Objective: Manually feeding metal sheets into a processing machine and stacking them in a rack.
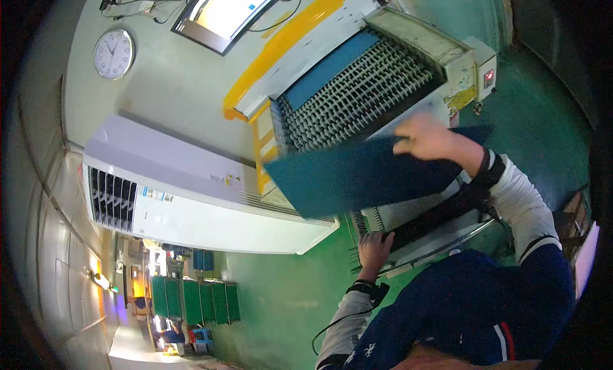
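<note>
A flat, dark blue rectangular board [345, 175] is tilted in front of the roller conveyor. My right hand [424, 138], slightly blurred, is at the board's upper edge with its fingers bent over it. Below the board, my left hand [375, 252] has its fingers apart and rests at the left end of a rack [428, 224] with a dark bar and comb-like teeth. The board hides part of this rack. A second blue board [335, 66] lies on the far side of the conveyor rollers [357, 92].
The conveyor machine has a yellow-edged cover [287, 57] and a control box [486, 76] with a red light at its right. A white air conditioner [211, 200] stands at the left. Above are a screen [227, 15] and a wall clock [114, 53]. Green racks [191, 301] stand farther off.
</note>
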The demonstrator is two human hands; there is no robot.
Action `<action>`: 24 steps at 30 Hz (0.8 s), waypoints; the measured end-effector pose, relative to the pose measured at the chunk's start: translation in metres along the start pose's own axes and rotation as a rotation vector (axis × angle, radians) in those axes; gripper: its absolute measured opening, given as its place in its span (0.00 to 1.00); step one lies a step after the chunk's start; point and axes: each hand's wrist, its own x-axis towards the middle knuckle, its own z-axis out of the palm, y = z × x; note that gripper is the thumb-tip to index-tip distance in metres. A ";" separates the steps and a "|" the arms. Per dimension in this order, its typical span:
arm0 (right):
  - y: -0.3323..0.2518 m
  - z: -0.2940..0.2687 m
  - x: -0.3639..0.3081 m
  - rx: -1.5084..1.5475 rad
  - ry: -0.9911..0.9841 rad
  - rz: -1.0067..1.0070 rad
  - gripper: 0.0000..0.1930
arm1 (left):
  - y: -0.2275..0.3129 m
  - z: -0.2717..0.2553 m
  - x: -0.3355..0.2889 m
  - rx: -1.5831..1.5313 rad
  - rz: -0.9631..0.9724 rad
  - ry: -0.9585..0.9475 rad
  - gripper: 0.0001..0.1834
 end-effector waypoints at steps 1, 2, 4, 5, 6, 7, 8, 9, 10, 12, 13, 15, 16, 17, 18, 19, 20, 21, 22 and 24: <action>0.008 -0.015 0.003 0.112 0.053 0.128 0.15 | 0.005 -0.002 0.004 0.002 0.009 0.007 0.23; 0.018 -0.022 0.007 0.234 0.100 0.248 0.15 | 0.009 -0.004 0.005 0.010 0.007 0.017 0.23; 0.046 -0.010 0.017 0.774 0.279 0.275 0.12 | 0.010 -0.005 0.006 0.024 0.003 0.039 0.23; 0.048 -0.001 0.022 1.024 0.426 0.324 0.10 | 0.008 -0.004 0.004 0.031 0.003 0.053 0.24; 0.054 0.001 0.027 1.224 0.422 0.473 0.11 | 0.007 -0.004 0.003 0.037 0.002 0.066 0.24; 0.065 0.006 0.026 1.333 0.408 0.510 0.13 | 0.010 -0.004 0.006 0.006 0.000 0.045 0.24; 0.077 0.018 0.027 1.449 0.388 0.543 0.16 | 0.012 -0.006 0.008 -0.020 -0.007 0.027 0.24; 0.088 0.030 0.026 1.453 0.311 0.593 0.18 | 0.014 -0.008 0.011 -0.046 -0.013 0.008 0.24; 0.094 0.045 0.025 1.458 0.228 0.641 0.21 | 0.013 -0.009 0.011 -0.039 -0.018 0.001 0.24; 0.088 0.068 0.023 1.496 0.179 0.731 0.21 | 0.009 -0.007 0.009 -0.028 -0.032 -0.015 0.25; 0.073 0.080 0.024 1.576 0.177 0.751 0.19 | 0.006 -0.008 0.004 -0.014 -0.053 -0.014 0.24; 0.076 0.096 0.024 1.665 0.201 0.800 0.16 | 0.007 -0.006 0.006 -0.007 -0.060 -0.009 0.24; 0.094 0.118 0.022 1.690 0.213 0.827 0.14 | 0.009 -0.007 0.009 0.001 -0.064 -0.033 0.23; 0.109 0.137 0.022 1.711 0.225 0.857 0.13 | 0.010 -0.009 0.012 0.006 -0.067 -0.060 0.23; 0.117 0.150 0.023 1.733 0.241 0.922 0.12 | 0.010 -0.010 0.015 0.011 -0.071 -0.088 0.23; 0.117 0.159 0.025 1.760 0.251 0.985 0.11 | 0.012 -0.010 0.014 0.006 -0.076 -0.073 0.23; 0.118 0.166 0.025 1.785 0.261 1.049 0.11 | 0.014 -0.010 0.013 0.001 -0.081 -0.057 0.22; 0.118 0.175 0.027 1.814 0.281 1.048 0.10 | 0.016 -0.011 0.013 -0.003 -0.085 -0.042 0.22; 0.119 0.181 0.030 1.809 0.285 1.049 0.10 | 0.015 -0.011 0.013 -0.004 -0.093 -0.048 0.22; 0.121 0.194 0.037 1.798 0.296 1.050 0.09 | 0.014 -0.012 0.013 -0.004 -0.108 -0.060 0.22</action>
